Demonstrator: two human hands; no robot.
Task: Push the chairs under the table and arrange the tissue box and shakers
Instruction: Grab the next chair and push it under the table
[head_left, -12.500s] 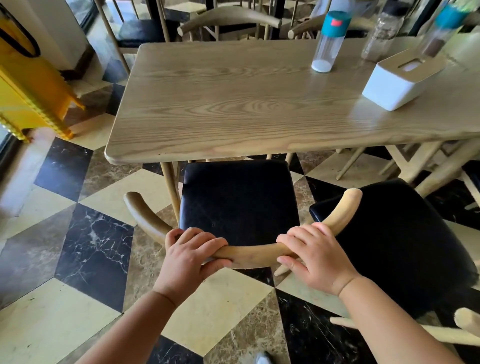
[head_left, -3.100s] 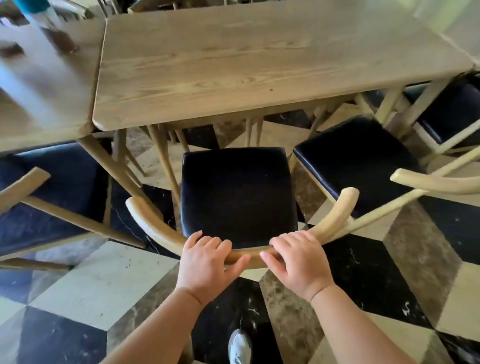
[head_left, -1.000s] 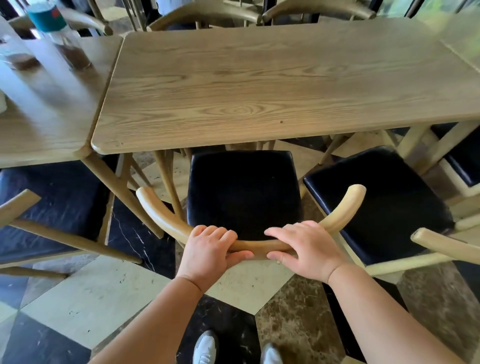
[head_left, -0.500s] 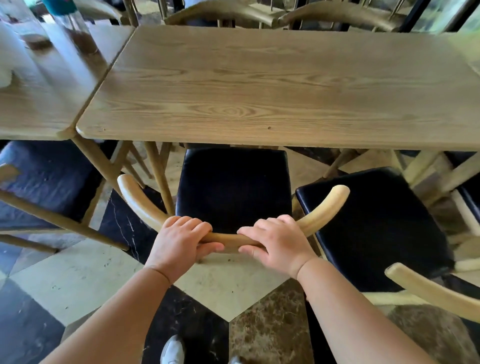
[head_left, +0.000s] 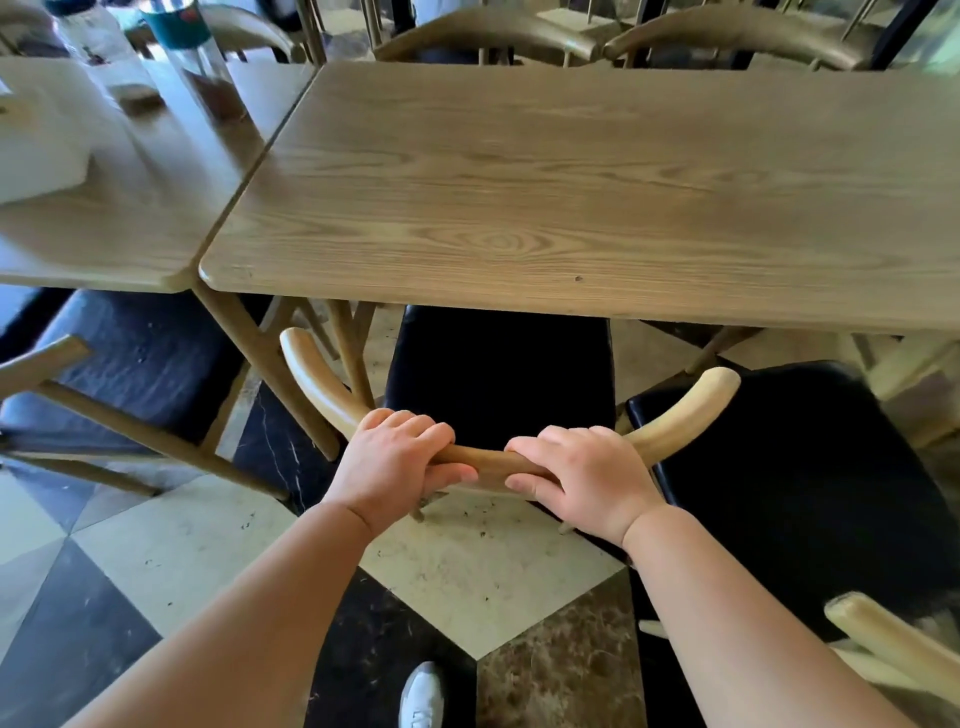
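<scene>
A wooden chair (head_left: 498, 374) with a black seat and a curved backrest stands in front of me, the front of its seat under the edge of a bare wooden table (head_left: 597, 187). My left hand (head_left: 400, 462) and my right hand (head_left: 582, 478) both grip the middle of the backrest, close together. On the adjoining table (head_left: 130, 218) at the left sit a white tissue box (head_left: 36, 140), blurred and cut off by the frame, a shaker with a teal band (head_left: 195, 62) and a second clear shaker (head_left: 104, 52).
A second black-seated chair (head_left: 795, 483) stands pulled out at my right, its backrest at the lower right. Another chair (head_left: 119, 374) sits under the left table. Two chair backs (head_left: 623, 36) show beyond the far edge. The floor is checkered marble; my white shoe (head_left: 423, 696) is below.
The chair has slid forward, so more of its seat lies beneath the table edge. My view has shifted right and closer, and the tissue box has come into sight at the left.
</scene>
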